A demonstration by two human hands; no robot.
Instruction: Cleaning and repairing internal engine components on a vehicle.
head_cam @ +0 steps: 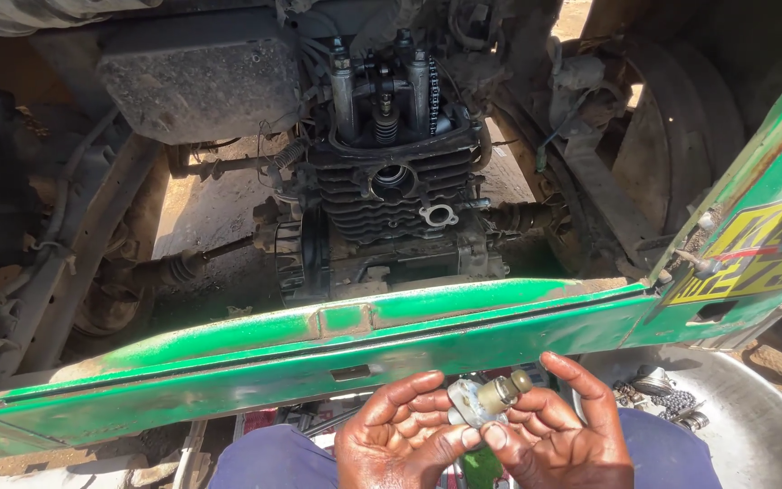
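Head view, bottom centre: left hand [400, 433] and right hand [558, 430] pinching a small metal fitting [486, 398] together. Long axis tilted up-right, brass end nearer right hand; engine [391, 190] straight above, beyond green panel [319, 349].

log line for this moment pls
left hand + right hand: both on small metal fitting | above: green panel, exposed engine

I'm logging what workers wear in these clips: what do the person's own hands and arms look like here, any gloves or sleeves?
Both hands are bare: no gloves, rings or watch show. The left hand and right hand look smudged with dark grease, with short nails. The picture's bottom edge cuts them off at the wrists, so no sleeves or forearms can be seen.
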